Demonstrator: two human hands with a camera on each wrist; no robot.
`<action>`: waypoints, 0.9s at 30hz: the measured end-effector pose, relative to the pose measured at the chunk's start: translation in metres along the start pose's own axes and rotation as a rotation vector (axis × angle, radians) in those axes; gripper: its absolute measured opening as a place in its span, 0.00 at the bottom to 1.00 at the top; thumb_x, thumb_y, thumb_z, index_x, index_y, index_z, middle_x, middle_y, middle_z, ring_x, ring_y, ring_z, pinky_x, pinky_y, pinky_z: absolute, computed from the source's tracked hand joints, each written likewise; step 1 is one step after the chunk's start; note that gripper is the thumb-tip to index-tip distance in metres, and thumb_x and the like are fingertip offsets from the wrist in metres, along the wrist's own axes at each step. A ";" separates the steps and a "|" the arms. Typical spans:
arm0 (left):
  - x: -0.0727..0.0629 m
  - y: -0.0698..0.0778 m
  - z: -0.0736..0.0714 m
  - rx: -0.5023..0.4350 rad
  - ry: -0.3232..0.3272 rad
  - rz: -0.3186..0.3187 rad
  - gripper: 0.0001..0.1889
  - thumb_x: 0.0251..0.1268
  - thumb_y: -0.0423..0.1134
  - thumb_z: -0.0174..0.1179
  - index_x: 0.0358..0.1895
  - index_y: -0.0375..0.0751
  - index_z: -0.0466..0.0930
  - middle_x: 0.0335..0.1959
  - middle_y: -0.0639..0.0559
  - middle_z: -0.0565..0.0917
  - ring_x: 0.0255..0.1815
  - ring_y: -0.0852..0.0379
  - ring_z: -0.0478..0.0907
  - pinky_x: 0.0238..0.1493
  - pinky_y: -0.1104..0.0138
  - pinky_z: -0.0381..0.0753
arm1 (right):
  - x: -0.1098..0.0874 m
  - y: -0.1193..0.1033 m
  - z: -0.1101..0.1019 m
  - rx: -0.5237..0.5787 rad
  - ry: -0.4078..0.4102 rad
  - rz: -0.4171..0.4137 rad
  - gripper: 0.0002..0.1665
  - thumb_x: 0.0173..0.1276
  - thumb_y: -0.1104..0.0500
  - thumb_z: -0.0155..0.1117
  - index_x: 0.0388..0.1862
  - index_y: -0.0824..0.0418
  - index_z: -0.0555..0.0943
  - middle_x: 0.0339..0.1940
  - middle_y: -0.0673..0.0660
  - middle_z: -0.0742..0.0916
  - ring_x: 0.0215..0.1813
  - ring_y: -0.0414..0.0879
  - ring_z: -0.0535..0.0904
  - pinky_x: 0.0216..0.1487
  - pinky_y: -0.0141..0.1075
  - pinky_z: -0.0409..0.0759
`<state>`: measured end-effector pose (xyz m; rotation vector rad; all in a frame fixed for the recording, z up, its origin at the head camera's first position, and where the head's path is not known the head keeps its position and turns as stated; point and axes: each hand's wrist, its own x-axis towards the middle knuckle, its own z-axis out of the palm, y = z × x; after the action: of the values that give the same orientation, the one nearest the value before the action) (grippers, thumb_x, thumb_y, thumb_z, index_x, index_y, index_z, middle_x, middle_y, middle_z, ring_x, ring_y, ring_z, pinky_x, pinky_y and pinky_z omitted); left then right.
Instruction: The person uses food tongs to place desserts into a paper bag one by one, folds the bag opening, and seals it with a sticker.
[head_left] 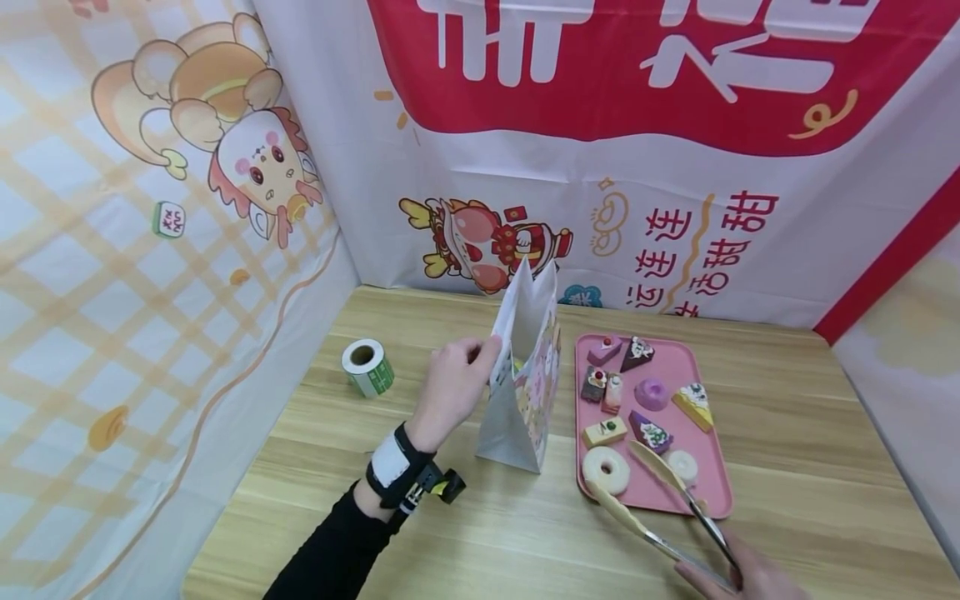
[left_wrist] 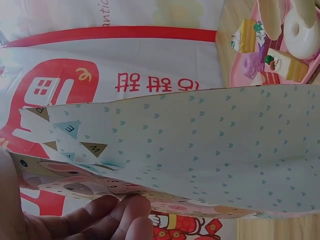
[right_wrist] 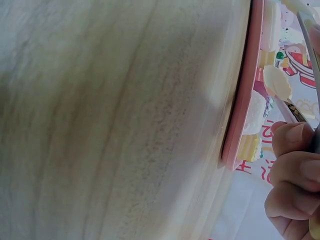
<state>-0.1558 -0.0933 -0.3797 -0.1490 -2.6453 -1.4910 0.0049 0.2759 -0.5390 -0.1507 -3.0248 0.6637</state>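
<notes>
My left hand (head_left: pixel 457 379) pinches the top edge of an upright white paper bag (head_left: pixel 513 429), whose mouth gapes; small hearts and animal pictures cover its sides in the left wrist view. At the lower right, my right hand (head_left: pixel 761 575) grips a pair of tongs (head_left: pixel 626 518) with cream-coloured tips and metal arms. The tongs are spread over the front of a pink tray (head_left: pixel 716 492). One tip overlaps the near edge of a white donut (head_left: pixel 617 473); the other lies beside a purple cake slice (head_left: pixel 651 433) and a small white round piece (head_left: pixel 682 468).
On the tray are several more toy cakes, including a yellow wedge (head_left: pixel 693 404), a purple ring cake (head_left: pixel 651 393) and a cream bar (head_left: pixel 604 431). Left of the bag stands a roll of green-and-white labels (head_left: pixel 367 367). A printed cloth (head_left: pixel 480 158) hangs behind the wooden table (head_left: pixel 795 433).
</notes>
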 end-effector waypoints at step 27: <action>0.003 -0.002 0.001 0.023 -0.028 0.004 0.24 0.74 0.59 0.47 0.29 0.46 0.81 0.16 0.51 0.76 0.13 0.55 0.66 0.13 0.66 0.61 | 0.011 -0.002 -0.001 -0.045 -0.202 0.077 0.41 0.53 0.25 0.66 0.42 0.60 0.77 0.17 0.50 0.71 0.20 0.45 0.69 0.19 0.39 0.64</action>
<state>-0.1592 -0.0930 -0.3814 -0.1751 -2.6813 -1.4671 -0.0059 0.2753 -0.5369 -0.2158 -3.2437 0.6538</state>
